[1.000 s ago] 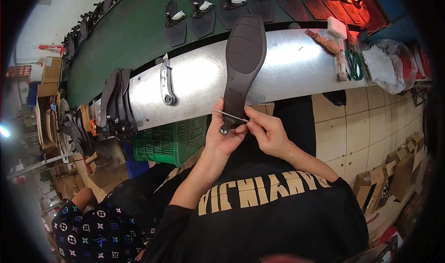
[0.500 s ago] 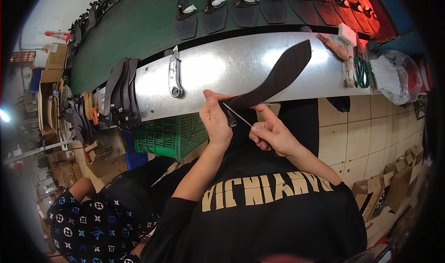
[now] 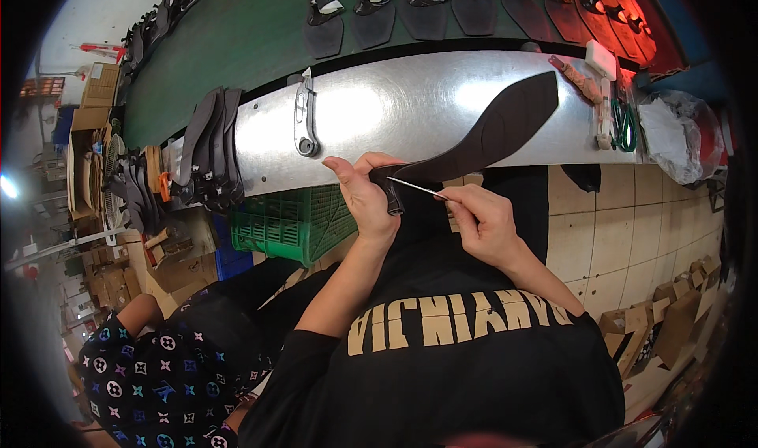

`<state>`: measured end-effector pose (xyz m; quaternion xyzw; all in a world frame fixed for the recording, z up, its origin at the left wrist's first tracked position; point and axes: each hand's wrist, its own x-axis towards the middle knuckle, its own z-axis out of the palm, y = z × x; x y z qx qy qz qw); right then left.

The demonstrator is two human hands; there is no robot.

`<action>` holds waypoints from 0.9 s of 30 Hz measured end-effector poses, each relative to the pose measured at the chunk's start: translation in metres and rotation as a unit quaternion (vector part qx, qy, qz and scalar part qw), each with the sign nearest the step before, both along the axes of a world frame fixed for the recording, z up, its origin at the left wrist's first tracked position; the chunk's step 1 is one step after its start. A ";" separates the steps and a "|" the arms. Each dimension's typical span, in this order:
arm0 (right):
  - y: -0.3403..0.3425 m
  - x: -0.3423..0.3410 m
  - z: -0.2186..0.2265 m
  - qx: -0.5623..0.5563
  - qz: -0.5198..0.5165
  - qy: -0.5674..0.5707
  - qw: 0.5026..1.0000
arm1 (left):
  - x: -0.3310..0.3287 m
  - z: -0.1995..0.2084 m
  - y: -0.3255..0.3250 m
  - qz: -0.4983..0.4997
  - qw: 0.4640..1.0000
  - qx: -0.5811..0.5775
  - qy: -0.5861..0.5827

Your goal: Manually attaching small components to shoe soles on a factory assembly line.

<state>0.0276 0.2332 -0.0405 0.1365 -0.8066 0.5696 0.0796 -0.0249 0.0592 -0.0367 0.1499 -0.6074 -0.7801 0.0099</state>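
A dark brown, curved shoe sole (image 3: 497,128) slants up to the right over the metal ledge. My left hand (image 3: 368,199) is closed around its near, narrow end, thumb pointing up. A small black piece (image 3: 395,202) hangs below that end, partly hidden by the hand. In my right hand (image 3: 483,221) a thin metal rod (image 3: 417,187) is pinched between thumb and fingers. The rod's far tip reaches the sole's near end beside my left palm; whether it goes inside cannot be made out.
On the metal ledge (image 3: 371,116) lie a flat metal tool (image 3: 305,116), a stack of dark soles (image 3: 207,144), a wrapped-handle tool (image 3: 580,83) and green cord (image 3: 626,124). Several strapped soles rest on the green belt (image 3: 237,49). A green crate (image 3: 276,231) stands below; another person (image 3: 158,369) is at left.
My right hand has shifted up and right and its grip on the rod has turned; the rod now lies flatter. The sole's far end has swung slightly right. The whole view has shifted a little.
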 end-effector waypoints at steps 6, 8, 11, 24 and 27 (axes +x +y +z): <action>-0.003 0.003 0.009 0.005 0.061 0.037 0.997 | 0.000 0.006 -0.004 -0.003 0.994 0.095 -0.055; -0.004 0.007 0.010 0.005 0.058 0.055 0.997 | 0.003 0.009 -0.003 -0.021 0.996 0.080 -0.045; -0.009 0.016 0.018 0.012 0.140 0.088 0.986 | -0.005 0.010 0.004 -0.016 0.986 0.139 -0.085; -0.020 0.006 0.017 0.016 0.049 -0.074 0.996 | -0.004 -0.012 0.011 -0.022 0.862 0.458 -0.215; -0.021 0.010 0.020 0.053 0.054 -0.052 0.996 | -0.005 -0.022 0.004 -0.069 0.872 0.444 -0.195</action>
